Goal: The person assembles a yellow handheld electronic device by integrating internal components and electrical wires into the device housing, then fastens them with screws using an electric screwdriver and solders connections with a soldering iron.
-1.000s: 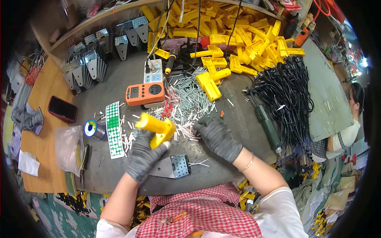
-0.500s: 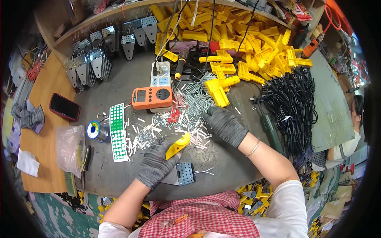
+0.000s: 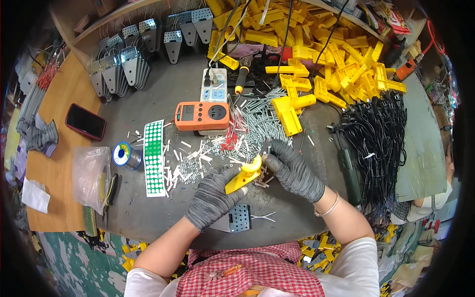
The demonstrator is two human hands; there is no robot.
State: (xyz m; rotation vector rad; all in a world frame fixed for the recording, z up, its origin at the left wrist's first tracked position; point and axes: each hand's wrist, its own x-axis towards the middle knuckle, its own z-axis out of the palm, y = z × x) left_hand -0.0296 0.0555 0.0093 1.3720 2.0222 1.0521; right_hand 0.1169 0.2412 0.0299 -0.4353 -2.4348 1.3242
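Both my hands wear grey knit gloves. My left hand grips a yellow plastic housing just above the grey worktop. My right hand pinches at the top end of that housing with its fingertips; whatever small part it holds is too small to see. Loose silver screws and small white sleeves lie scattered just beyond my hands. A perforated metal bracket lies on the worktop under my left wrist.
An orange meter and a white power strip sit beyond the screws. A heap of yellow housings fills the back right, black cables the right. Metal brackets, a phone, a solder spool and a green-dot sticker sheet lie left.
My left hand lowered the yellow housing and tilted it. My right hand went out to the screw pile and came back to the housing's top end.
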